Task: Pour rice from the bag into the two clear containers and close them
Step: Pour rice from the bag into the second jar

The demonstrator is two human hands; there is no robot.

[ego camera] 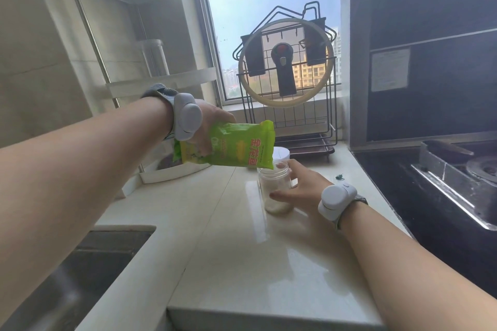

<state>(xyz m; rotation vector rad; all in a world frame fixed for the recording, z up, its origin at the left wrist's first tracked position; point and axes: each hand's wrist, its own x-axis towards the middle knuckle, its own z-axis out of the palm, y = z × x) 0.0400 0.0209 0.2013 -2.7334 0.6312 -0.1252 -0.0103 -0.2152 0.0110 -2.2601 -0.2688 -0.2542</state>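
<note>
My left hand [212, 126] grips a green and yellow rice bag [236, 145] and holds it tipped on its side, its right end over the mouth of a clear jar [275, 188]. The jar stands upright on the pale counter [228, 236] with rice in its lower part. My right hand [301, 188] holds the jar from the right, thumb across its front. Just behind the jar, a white lid [282, 154] shows, partly hidden by the bag; I cannot tell what is under it.
A steel sink [80, 271] lies at the lower left. A black stove [443, 183] fills the right side. A wire rack holding a glass pot lid [285, 62] stands by the window. White corner shelves [161, 80] rise at the left with a clear container [154, 58] on them.
</note>
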